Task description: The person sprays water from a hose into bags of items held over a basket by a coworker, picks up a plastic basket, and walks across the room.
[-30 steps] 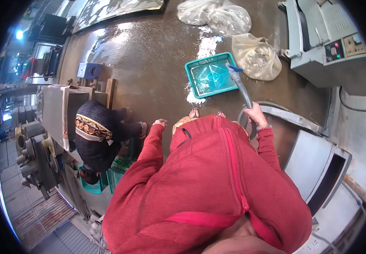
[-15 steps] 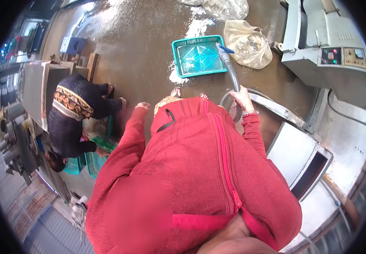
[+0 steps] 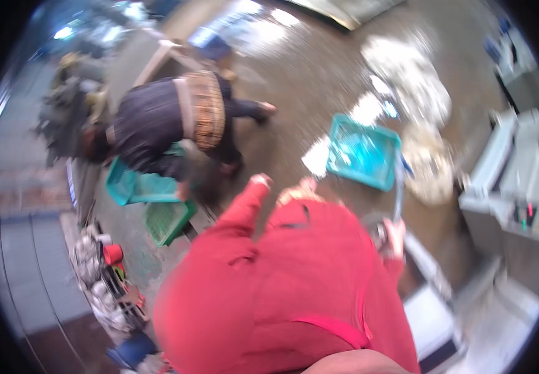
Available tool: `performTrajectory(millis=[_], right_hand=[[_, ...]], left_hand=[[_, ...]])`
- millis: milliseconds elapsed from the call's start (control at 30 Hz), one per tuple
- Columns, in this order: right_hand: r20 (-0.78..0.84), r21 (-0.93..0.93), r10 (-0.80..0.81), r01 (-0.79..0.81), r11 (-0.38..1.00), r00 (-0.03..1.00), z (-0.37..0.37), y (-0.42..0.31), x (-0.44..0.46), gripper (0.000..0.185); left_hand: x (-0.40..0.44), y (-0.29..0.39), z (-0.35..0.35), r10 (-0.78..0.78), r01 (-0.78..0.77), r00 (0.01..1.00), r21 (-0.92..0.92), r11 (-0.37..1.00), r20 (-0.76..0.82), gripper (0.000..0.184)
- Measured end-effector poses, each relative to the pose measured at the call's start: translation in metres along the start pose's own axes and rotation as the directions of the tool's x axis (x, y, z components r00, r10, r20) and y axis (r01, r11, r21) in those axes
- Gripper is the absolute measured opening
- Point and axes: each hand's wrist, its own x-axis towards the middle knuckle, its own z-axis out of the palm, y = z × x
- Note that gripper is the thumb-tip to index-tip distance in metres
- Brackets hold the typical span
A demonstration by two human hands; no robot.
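My right hand [image 3: 396, 235] is wrapped round a grey hose [image 3: 399, 194] with a blue valve handle [image 3: 406, 166] near its end. The hose points away from me, past the right side of a teal plastic crate [image 3: 351, 149]. This crate lies on the wet floor; motion blur hides what is in it. Out in front of my body, my left hand [image 3: 260, 180] looks curled into a loose fist, and I see nothing in it.
On my left a co-worker [image 3: 157, 121] bends over teal crates [image 3: 137, 187] and a green basket [image 3: 168, 221]. A pale sack [image 3: 430, 167] and white plastic bags [image 3: 409, 81] lie beyond the hose. To the right stands a grey machine [image 3: 500, 215] with indicator lights.
My view has turned left, so the crate, the hose and the co-worker appear farther right, and the picture is blurred. The right hand still grips the hose.
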Motion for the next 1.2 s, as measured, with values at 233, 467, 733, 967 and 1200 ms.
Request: performTrajectory(millis=[233,467,733,967,1200], right_hand=[[0.095,0.005,0.084,-0.085,0.996,0.992,0.013,-0.001,-0.023,0.013],[0.159,-0.009,0.106,-0.106,0.994,0.982,0.005,-0.016,0.001,0.013],[0.19,-0.05,0.125,-0.117,0.992,0.974,0.014,-0.028,0.003,0.012],[0.184,-0.062,0.126,-0.116,0.991,0.975,0.017,-0.02,0.008,0.013],[0.178,-0.083,0.166,-0.153,0.985,0.97,0.018,-0.022,0.019,0.015]], left_hand=[[-0.011,-0.019,0.051,-0.15,0.158,0.987,-0.516,0.842,0.058,0.025],[-0.022,-0.008,0.039,-0.25,0.232,0.967,-0.546,0.805,0.042,0.023],[-0.052,-0.024,0.063,-0.269,0.299,0.954,-0.487,0.821,0.131,0.023],[-0.057,-0.025,0.048,-0.338,0.328,0.937,-0.547,0.77,0.086,0.023],[-0.053,-0.008,0.012,-0.278,0.27,0.958,-0.566,0.779,0.074,0.023]])
